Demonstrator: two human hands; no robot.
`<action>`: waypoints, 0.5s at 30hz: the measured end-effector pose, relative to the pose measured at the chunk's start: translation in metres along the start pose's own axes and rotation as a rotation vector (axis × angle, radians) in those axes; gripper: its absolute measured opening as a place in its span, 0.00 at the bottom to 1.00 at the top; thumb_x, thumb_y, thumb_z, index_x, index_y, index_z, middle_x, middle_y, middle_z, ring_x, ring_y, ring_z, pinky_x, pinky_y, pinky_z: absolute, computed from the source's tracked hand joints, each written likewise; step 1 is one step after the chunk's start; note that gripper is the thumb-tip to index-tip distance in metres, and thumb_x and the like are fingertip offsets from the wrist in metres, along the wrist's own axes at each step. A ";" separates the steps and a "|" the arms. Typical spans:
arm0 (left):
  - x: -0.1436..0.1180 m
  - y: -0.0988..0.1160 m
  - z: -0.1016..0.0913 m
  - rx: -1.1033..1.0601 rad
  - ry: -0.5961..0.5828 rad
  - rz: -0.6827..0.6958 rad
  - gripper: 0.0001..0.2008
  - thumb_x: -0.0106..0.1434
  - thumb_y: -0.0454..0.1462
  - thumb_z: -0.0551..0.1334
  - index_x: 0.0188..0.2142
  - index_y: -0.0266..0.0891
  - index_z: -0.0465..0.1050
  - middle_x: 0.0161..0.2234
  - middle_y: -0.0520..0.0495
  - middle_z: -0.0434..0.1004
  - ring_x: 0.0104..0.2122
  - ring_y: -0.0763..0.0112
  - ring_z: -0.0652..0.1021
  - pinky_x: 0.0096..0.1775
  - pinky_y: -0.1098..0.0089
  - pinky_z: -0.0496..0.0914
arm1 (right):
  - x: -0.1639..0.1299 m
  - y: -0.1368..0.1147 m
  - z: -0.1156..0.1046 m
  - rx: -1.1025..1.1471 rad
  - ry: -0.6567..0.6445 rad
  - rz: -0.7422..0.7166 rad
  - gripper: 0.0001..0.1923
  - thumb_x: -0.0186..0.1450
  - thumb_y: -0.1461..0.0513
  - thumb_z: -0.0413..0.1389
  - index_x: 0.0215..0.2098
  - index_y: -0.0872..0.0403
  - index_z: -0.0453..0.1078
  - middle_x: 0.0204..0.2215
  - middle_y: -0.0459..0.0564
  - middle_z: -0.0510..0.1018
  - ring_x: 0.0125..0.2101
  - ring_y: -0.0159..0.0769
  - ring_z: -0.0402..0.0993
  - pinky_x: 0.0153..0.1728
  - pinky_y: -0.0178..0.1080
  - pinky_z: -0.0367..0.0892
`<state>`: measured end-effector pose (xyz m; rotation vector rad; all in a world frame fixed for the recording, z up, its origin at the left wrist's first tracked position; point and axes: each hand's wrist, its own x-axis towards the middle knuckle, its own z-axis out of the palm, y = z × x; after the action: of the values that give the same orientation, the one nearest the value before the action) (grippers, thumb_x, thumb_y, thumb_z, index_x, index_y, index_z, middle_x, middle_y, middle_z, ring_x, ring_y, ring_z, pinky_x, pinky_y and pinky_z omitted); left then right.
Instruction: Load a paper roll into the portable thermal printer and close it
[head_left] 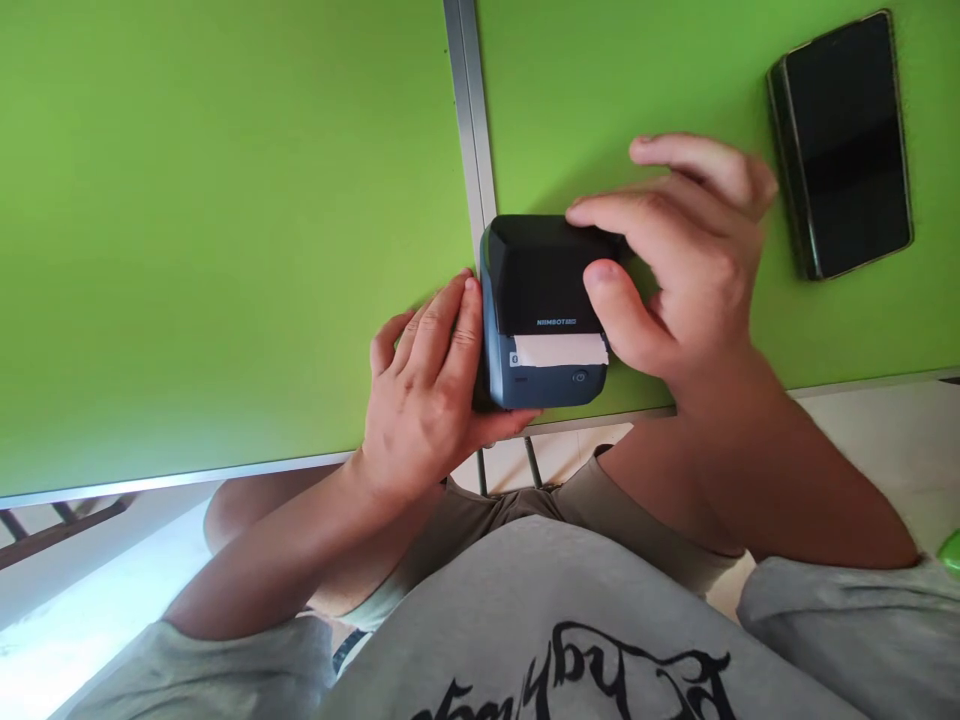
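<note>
My left hand (424,385) lies along the left side of a small dark label printer (546,378) at the near edge of the green worktop (225,220), its thumb at the front, while my right fingers curl loosely apart, index tip on the black lid (544,265), grasping nothing. Steady bracing seems best, keeping clear of the protruding white paper strip (561,350); the dark phone (851,145) at far right isn't in the way.

Passable beyond the printer (541,275); blocked at its left by left hand (427,395), at its right by right hand (694,255), then phone (851,150).
</note>
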<state>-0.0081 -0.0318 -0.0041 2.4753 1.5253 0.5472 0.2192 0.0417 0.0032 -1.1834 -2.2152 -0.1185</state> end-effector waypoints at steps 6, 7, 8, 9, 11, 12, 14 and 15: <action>0.000 0.000 0.001 -0.003 0.010 -0.001 0.57 0.62 0.71 0.50 0.72 0.26 0.54 0.66 0.27 0.68 0.63 0.49 0.74 0.63 0.59 0.60 | 0.000 -0.005 0.001 0.023 -0.021 0.032 0.27 0.73 0.43 0.40 0.52 0.51 0.68 0.43 0.52 0.78 0.59 0.45 0.72 0.55 0.53 0.63; 0.000 0.000 0.001 -0.009 0.015 -0.005 0.56 0.62 0.71 0.51 0.72 0.27 0.54 0.65 0.27 0.69 0.62 0.49 0.74 0.64 0.59 0.60 | 0.000 -0.005 0.001 0.023 -0.031 0.018 0.28 0.73 0.42 0.40 0.53 0.52 0.68 0.44 0.52 0.78 0.60 0.46 0.72 0.55 0.54 0.63; 0.000 -0.001 0.001 -0.018 0.021 -0.008 0.56 0.62 0.71 0.51 0.71 0.27 0.55 0.65 0.28 0.69 0.62 0.49 0.74 0.64 0.60 0.60 | 0.000 -0.004 -0.001 0.024 -0.043 0.012 0.29 0.72 0.41 0.40 0.54 0.51 0.67 0.45 0.53 0.78 0.61 0.48 0.71 0.56 0.55 0.63; 0.000 -0.001 0.001 -0.028 0.024 -0.008 0.55 0.63 0.70 0.52 0.71 0.27 0.55 0.65 0.28 0.69 0.62 0.49 0.74 0.64 0.60 0.60 | 0.000 -0.004 -0.004 0.026 -0.053 0.017 0.32 0.71 0.39 0.40 0.54 0.51 0.67 0.45 0.53 0.77 0.62 0.50 0.70 0.56 0.56 0.63; 0.000 -0.002 0.001 -0.046 0.019 -0.007 0.54 0.63 0.69 0.53 0.71 0.27 0.56 0.65 0.27 0.69 0.62 0.49 0.74 0.64 0.60 0.60 | 0.002 -0.002 -0.013 0.037 -0.137 0.044 0.37 0.67 0.33 0.40 0.57 0.49 0.66 0.49 0.53 0.77 0.64 0.53 0.67 0.59 0.60 0.63; 0.000 -0.002 0.001 -0.053 0.014 -0.006 0.54 0.63 0.69 0.54 0.71 0.27 0.57 0.65 0.27 0.68 0.62 0.49 0.74 0.64 0.60 0.60 | 0.003 -0.001 -0.019 0.044 -0.205 0.049 0.40 0.65 0.31 0.41 0.60 0.47 0.65 0.51 0.53 0.77 0.66 0.55 0.64 0.61 0.62 0.62; 0.000 -0.003 0.000 -0.063 0.010 -0.013 0.54 0.62 0.69 0.55 0.71 0.28 0.57 0.66 0.27 0.68 0.63 0.48 0.74 0.64 0.60 0.61 | 0.007 0.002 -0.030 0.058 -0.358 0.033 0.43 0.62 0.29 0.44 0.64 0.45 0.62 0.52 0.53 0.77 0.70 0.57 0.59 0.66 0.67 0.57; 0.000 -0.003 0.000 -0.068 0.010 -0.020 0.54 0.62 0.70 0.55 0.71 0.29 0.57 0.66 0.28 0.68 0.63 0.47 0.74 0.64 0.60 0.61 | 0.009 0.004 -0.034 0.058 -0.411 0.020 0.44 0.62 0.30 0.46 0.66 0.44 0.60 0.52 0.53 0.77 0.71 0.58 0.57 0.67 0.70 0.53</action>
<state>-0.0105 -0.0303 -0.0050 2.4084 1.5076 0.5988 0.2347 0.0382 0.0349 -1.2872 -2.5361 0.2153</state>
